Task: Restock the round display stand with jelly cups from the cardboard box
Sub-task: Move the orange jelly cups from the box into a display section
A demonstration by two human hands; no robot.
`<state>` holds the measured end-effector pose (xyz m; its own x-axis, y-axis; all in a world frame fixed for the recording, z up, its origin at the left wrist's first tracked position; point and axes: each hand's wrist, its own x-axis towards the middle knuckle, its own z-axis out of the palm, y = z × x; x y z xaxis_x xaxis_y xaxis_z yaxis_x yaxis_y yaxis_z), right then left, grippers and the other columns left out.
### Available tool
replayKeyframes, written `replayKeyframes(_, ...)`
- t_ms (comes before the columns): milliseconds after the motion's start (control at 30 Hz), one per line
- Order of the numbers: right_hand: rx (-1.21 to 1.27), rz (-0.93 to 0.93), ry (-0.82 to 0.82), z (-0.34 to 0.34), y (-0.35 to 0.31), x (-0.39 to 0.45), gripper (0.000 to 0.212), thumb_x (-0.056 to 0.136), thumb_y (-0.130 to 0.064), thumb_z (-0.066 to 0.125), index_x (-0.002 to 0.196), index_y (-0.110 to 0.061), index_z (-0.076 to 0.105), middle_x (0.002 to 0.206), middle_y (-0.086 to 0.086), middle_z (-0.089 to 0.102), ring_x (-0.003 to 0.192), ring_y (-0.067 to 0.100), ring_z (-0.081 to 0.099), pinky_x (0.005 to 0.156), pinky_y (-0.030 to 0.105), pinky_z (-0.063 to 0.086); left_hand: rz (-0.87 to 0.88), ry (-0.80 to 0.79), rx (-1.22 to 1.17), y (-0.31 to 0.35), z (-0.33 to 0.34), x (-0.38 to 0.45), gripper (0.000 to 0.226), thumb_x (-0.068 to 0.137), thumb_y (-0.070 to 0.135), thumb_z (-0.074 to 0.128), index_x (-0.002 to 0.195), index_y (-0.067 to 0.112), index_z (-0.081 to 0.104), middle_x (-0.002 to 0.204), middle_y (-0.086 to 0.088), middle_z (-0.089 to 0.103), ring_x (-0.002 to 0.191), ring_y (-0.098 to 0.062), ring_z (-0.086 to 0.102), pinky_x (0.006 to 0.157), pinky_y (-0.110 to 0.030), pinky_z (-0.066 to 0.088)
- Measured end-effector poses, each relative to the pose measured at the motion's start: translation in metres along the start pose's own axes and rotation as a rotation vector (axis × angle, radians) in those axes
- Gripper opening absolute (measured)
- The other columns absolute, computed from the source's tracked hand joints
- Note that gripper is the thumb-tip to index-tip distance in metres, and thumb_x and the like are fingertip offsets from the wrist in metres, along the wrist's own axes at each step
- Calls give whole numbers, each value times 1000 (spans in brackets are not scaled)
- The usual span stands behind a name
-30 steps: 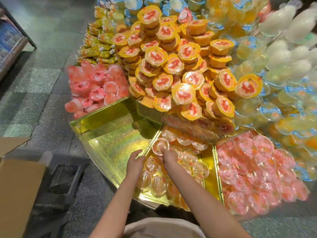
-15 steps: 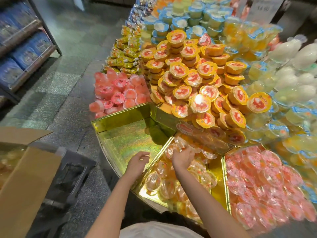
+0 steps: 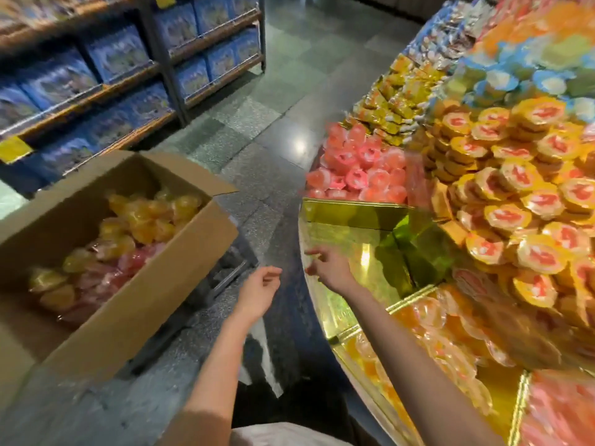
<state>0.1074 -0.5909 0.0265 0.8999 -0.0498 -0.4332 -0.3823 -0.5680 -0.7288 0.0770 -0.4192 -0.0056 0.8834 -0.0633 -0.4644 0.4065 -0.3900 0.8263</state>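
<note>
I see my left hand (image 3: 259,292) hanging over the floor between the cardboard box (image 3: 135,284) and the display stand (image 3: 325,217), fingers loosely curled and holding nothing. My right hand (image 3: 328,265) is above the bare gold section at the stand's near edge, fingers (image 3: 314,252) spread loosely and empty too. The jelly cups (image 3: 128,233) lie piled inside the box, left of both hands and well apart from any fingertip; more cups (image 3: 428,313) fill the section right of my forearm.
</note>
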Motion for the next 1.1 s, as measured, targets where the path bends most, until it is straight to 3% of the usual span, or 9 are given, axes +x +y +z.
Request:
replayKeyframes(200,-224,-119,-282,103,-92,15,25,94,-9,50,115,-7,64,101,13,72,96,26,68,56,11,41,-108,293,-139,-70,-118,-18,19,95,1,54,103,16,63,112,-10,64,100,-18,59,75,-17,44)
replayKeyframes(300,-319,-168,-403,163,-130,19,27,96,-11,48,118,-5,62,99,11,71,94,28,67,72,27,50,-169,458,-209,-108,-174,-33,19,94,-1,54,105,10,65,106,-12,64,84,-11,58,64,-8,44)
replayKeyframes(367,-376,-183,-462,204,-150,22,30,94,-11,48,121,-6,60,97,13,72,88,29,68,73,38,53,-211,540,-236,-136,-206,-44,20,94,2,55,99,19,65,105,-11,65,87,-17,61,74,-23,50)
replayKeyframes(533,-486,-284,-555,287,-191,25,20,97,-15,49,115,-14,59,97,16,70,63,9,62,50,23,45,-336,770,-263,-204,-273,-62,27,85,-2,59,95,20,70,103,-5,69,99,-24,64,88,-33,48)
replayKeyframes(700,-601,-344,-632,351,-219,32,8,93,-13,55,93,-19,60,79,11,65,79,36,66,55,28,41,-525,846,-274,-238,-326,-72,37,89,9,60,126,10,57,127,-21,52,117,-35,50,96,-40,40)
replayKeyframes(833,-740,-425,-690,400,-239,54,22,91,-15,56,112,-11,63,98,11,68,91,28,63,68,28,43,-529,835,-326,-261,-360,-52,65,89,8,61,147,11,34,156,-16,20,141,-33,27,115,-42,25)
replayKeyframes(933,-810,-483,-721,439,-251,75,20,90,-11,57,109,-10,61,93,8,66,80,21,59,50,16,35,-525,850,-301,-283,-377,-33,76,92,17,61,154,28,18,162,-3,4,148,-26,8,119,-43,13)
replayKeyframes(1033,-814,-547,-747,482,-258,99,35,89,-7,57,125,-9,57,118,18,63,69,10,58,48,12,36,-524,912,-208,-302,-386,-14,77,94,29,59,153,34,11,162,-2,-2,149,-24,-2,121,-44,2)
replayKeyframes(1100,-843,-591,-770,509,-261,116,45,88,-7,57,132,-8,50,132,22,53,93,19,63,67,21,44,-489,975,-199,-310,-383,-2,78,93,26,60,153,32,11,162,-5,2,149,-24,1,121,-46,4)
